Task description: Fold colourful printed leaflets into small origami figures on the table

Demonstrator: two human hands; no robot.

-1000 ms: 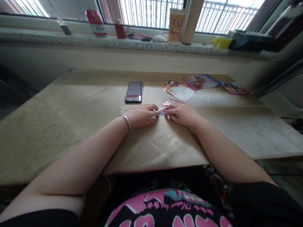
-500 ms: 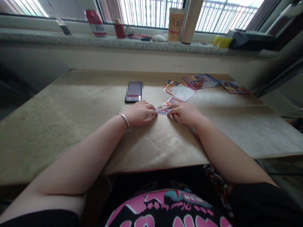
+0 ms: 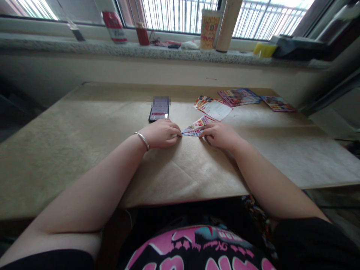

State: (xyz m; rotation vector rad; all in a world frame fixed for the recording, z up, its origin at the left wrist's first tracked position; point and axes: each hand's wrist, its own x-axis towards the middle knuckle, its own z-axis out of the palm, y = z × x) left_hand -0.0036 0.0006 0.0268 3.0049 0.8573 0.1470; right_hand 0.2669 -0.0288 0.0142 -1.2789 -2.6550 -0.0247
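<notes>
Our folded leaflet [image 3: 194,128] lies on the table [image 3: 168,176] at 12 o'clock from us. Our left hand [image 3: 163,134] touches its tip at 9 o'clock, our right hand [image 3: 218,134] its 3 o'clock end; we cannot tell whether they pinch or merely press it. We judge the printed paper light, thin, slightly slick and easily torn, best held near both ends of the fold. The phone [image 3: 159,113] sits at its 10 o'clock, the white card [image 3: 218,110] between 1 and 2.

Daylight from the overexposed window [image 3: 180,17] beyond the far edge of the desk [image 3: 84,112] cast soft shadows toward its near edge; pixelation masked the top of the phone [image 3: 159,114]; distortion stretched the desk's sides.
</notes>
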